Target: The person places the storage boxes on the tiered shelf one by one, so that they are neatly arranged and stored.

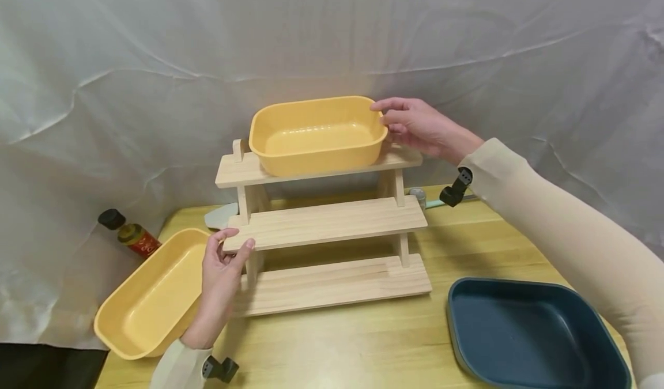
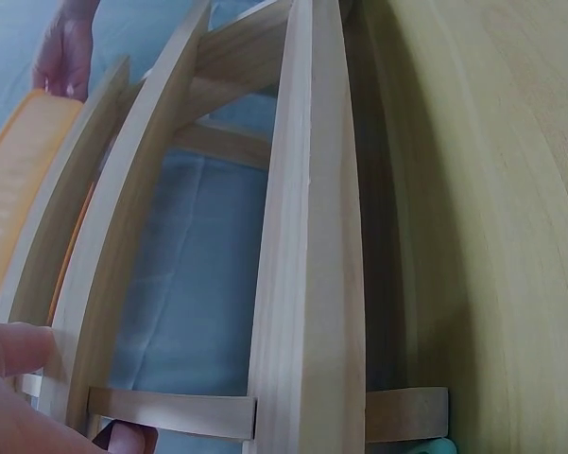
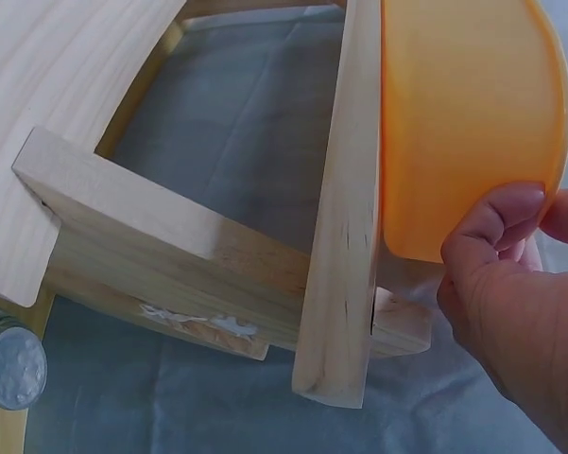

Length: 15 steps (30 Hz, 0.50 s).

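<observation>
From where I stand, a yellow basin [image 1: 317, 159] sits on the top shelf [image 1: 230, 172] of a three-tier wooden stand [image 1: 332, 286], its front wall coming down close to the shelf's front edge. The person's right hand [image 1: 415, 125] has its grip on the basin's right end, thumb and fingers pinching the rim. The left hand [image 1: 220, 276] is lower down, its grip closed about the left end of the middle shelf [image 1: 332, 223], with the thumb on one face and a fingertip showing beneath, as though to steady the whole frame. I'd take the step in hand to be settling the basin on that top shelf, with little more than a final adjustment left to it. What the next move seems to call for is checking that the base lies flat and well back from the front edge, then easing the right grip off the rim without dragging the basin sideways, the left one bracing the stand meanwhile. Both lower shelves are bare. On the table [image 1: 332, 351], a second yellow basin [image 1: 150, 302] lies left of the stand, partly behind the left arm, near a dark-capped bottle [image 1: 136, 236], and a dark blue basin [image 1: 534, 331] rests near the right forearm. Whether either belongs on the stand, I can't tell.
</observation>
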Available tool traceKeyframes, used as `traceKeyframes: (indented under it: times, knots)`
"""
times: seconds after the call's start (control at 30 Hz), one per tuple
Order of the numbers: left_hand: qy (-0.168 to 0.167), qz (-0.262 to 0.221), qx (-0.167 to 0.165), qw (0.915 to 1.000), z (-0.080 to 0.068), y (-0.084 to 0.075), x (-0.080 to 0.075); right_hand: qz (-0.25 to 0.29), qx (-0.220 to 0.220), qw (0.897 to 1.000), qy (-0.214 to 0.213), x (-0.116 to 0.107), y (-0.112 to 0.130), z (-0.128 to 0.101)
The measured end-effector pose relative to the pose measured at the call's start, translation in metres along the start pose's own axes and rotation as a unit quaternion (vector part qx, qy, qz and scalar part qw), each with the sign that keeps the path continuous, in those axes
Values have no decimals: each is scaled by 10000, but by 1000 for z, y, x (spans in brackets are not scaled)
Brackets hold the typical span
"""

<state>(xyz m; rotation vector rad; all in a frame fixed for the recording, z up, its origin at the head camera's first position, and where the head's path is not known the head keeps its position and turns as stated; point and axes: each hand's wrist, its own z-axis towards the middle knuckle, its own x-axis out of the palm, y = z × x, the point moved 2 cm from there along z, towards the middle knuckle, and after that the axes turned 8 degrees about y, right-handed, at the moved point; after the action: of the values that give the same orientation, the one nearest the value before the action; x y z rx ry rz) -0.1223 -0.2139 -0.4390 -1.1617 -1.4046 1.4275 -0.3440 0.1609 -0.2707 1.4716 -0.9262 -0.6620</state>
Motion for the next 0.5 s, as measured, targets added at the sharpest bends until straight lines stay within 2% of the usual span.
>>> traceKeyframes:
  times: [0.23, 0.5]
  knots:
    - [-17, -13, 9, 10000, -1, 1, 1, -122, -62, 9998, -131, 3, 0, -3]
    - [-37, -100, 35, 9999, -1, 3, 3, -860, -321, 9950, -396, 6, -3, -9]
